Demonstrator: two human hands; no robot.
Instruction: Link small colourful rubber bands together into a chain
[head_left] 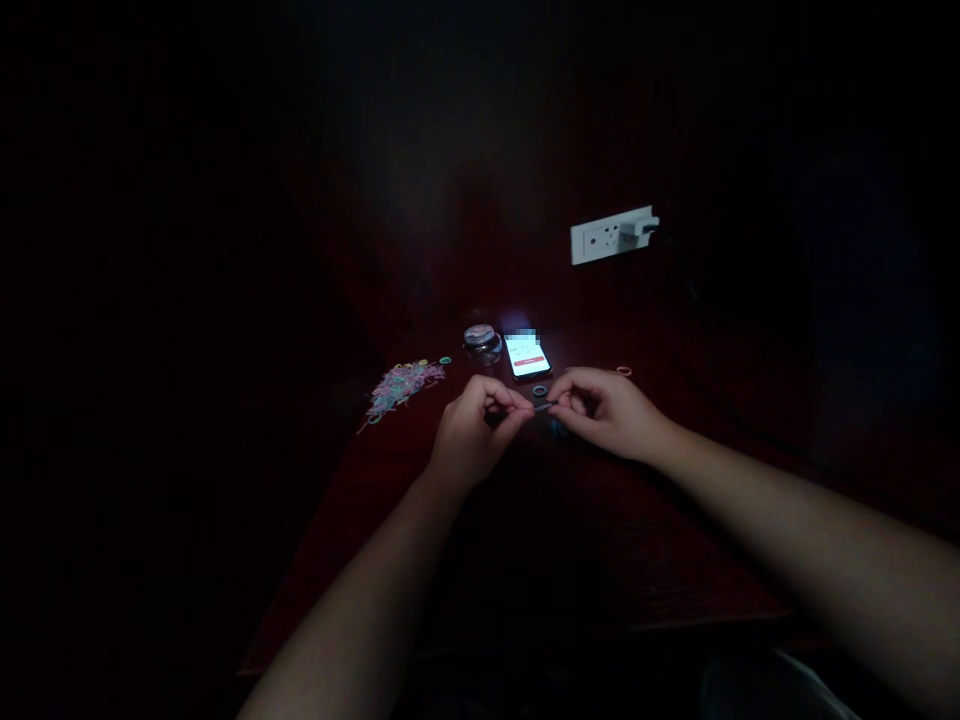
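My left hand [484, 422] and my right hand [604, 410] meet over the table, each with thumb and forefinger pinched. Between the fingertips runs a small elastic band [541, 407], dark to greyish, gripped from both sides. Just beyond it on the table lies a light ring-shaped band [540, 391]. Something small and blue [558, 428] shows under my right hand, too dim to name. Left of my left hand spreads a pile of thin coloured elastic bands [405, 385], pink, purple and green.
A phone with a lit screen [529, 358] lies behind the hands, beside a small lidded clear jar [482, 346]. An orange band [624, 371] rests beyond my right hand. A wall socket [611, 236] holds a plug. The dark red table [360, 570] sits in a dim room.
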